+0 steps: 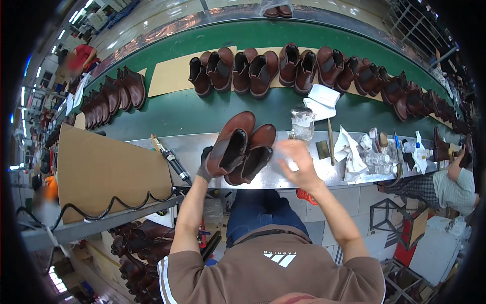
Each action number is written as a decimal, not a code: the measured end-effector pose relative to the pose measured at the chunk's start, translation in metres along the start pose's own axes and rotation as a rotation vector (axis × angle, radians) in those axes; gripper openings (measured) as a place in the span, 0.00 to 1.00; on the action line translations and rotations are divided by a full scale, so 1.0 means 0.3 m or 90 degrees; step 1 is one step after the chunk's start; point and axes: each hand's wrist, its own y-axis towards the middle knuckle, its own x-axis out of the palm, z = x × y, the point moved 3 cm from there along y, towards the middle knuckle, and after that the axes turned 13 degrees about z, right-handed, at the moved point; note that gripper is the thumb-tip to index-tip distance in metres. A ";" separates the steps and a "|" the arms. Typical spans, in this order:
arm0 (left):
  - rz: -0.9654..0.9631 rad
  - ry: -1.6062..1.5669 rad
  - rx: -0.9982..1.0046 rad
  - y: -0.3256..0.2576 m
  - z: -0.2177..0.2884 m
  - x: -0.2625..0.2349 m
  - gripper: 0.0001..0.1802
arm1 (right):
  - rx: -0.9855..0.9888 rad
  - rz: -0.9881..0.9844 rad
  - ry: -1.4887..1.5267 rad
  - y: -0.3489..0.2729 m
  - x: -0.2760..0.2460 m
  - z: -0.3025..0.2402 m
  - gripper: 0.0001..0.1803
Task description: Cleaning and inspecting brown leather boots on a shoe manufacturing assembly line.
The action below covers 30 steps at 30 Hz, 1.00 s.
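My left hand (205, 165), in a dark glove, grips a pair of brown leather ankle boots by the left side. The left boot (242, 122) and the right boot (264, 135) are side by side, tilted, with dark openings toward me. They are over the front of the metal worktop, and most of the gloved fingers are hidden. My bare right hand (299, 161) is just right of the boots, its fingers smeared by motion. A small white patch shows at its fingers; I cannot make out what it is.
Brown boots (258, 73) stand in a long row on cardboard along the green belt (192, 109). A jar (302, 123), a brush (331, 142), white cloths (348, 152) and small bottles (377, 159) lie to the right. A tool with a hose (173, 163) and a cardboard sheet (114, 175) are left. A co-worker (450, 187) is at far right.
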 end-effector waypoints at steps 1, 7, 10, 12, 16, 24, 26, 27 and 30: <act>-0.098 -0.056 -0.065 0.038 -0.038 -0.018 0.34 | -0.117 -0.088 -0.025 0.060 0.060 -0.065 0.23; -0.184 -0.480 -0.421 0.225 -0.084 -0.085 0.33 | -0.169 -0.366 -0.178 0.198 0.331 -0.025 0.09; -0.153 -0.481 -0.408 0.239 -0.092 -0.102 0.32 | 0.094 -0.334 -0.135 0.388 0.297 -0.041 0.18; -0.133 -0.481 -0.403 0.238 -0.098 -0.099 0.31 | 0.163 -0.306 -0.147 0.464 0.295 -0.033 0.23; -0.087 -0.477 -0.399 0.225 -0.116 -0.087 0.30 | 0.433 -0.308 -0.088 0.566 0.327 0.042 0.23; 0.094 -0.449 -0.337 0.171 -0.095 -0.179 0.28 | 0.681 -0.265 -0.398 -0.101 -0.167 0.369 0.26; 0.143 -0.436 -0.321 0.147 -0.086 -0.193 0.27 | 0.704 -0.393 -0.277 -0.336 -0.135 0.405 0.27; 0.153 -0.434 -0.312 0.155 -0.075 -0.179 0.27 | 0.676 -0.243 -0.071 -0.471 -0.113 0.451 0.21; 0.202 -0.407 -0.295 0.122 -0.058 -0.182 0.26 | 0.824 0.040 -0.041 -0.524 -0.006 0.448 0.17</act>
